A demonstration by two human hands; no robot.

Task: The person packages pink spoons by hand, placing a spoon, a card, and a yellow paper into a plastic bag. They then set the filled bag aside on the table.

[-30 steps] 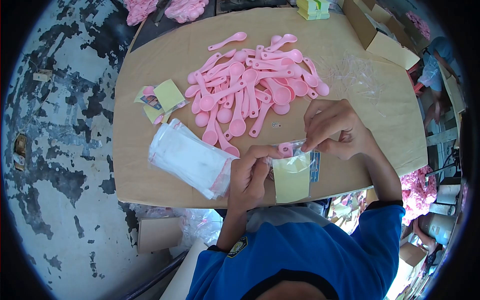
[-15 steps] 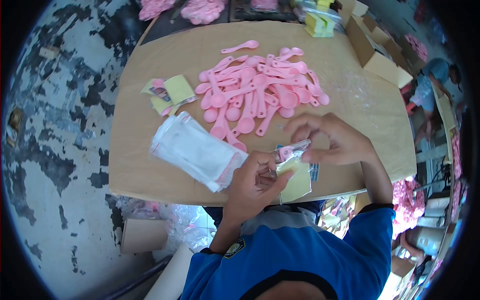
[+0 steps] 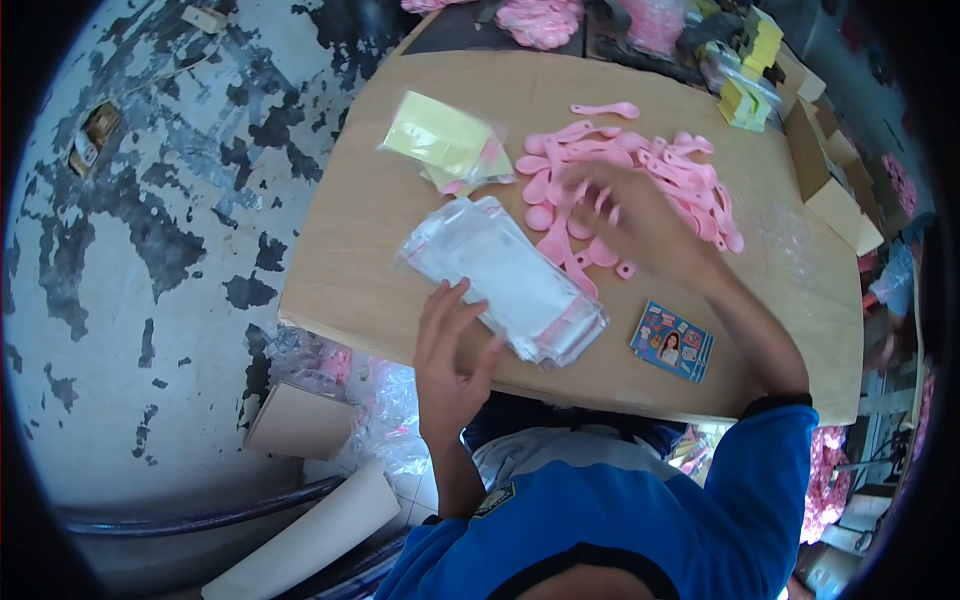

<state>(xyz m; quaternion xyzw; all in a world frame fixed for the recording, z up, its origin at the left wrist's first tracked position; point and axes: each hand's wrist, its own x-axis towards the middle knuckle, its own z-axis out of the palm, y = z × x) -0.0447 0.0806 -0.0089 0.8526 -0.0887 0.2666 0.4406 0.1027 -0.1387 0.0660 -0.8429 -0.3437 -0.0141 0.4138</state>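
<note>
My left hand point(image 3: 449, 352) is open, its fingertips resting against the near edge of a stack of clear plastic bags with red strips point(image 3: 500, 272). My right hand point(image 3: 632, 215) is blurred and reaches out over a heap of pink plastic spoons point(image 3: 680, 165), fingers spread and touching the nearest ones. A small stack of printed picture cards point(image 3: 672, 342) lies on the cardboard-covered table point(image 3: 360, 240) just right of the bags, near my right forearm. Filled bags with yellow cards point(image 3: 442, 142) lie at the far left of the table.
Open cardboard boxes point(image 3: 838, 195) stand along the table's right side, with stacks of yellow cards point(image 3: 748, 98) behind the spoons. More pink spoons point(image 3: 540, 20) lie beyond the far edge. A cardboard piece point(image 3: 295, 425) and a pale tube point(image 3: 315, 535) lie on the floor at the left.
The bag with the yellow card and spoon has left my hands. My right hand has moved out to the spoon heap and my left hand to the bag stack. The view has swung left.
</note>
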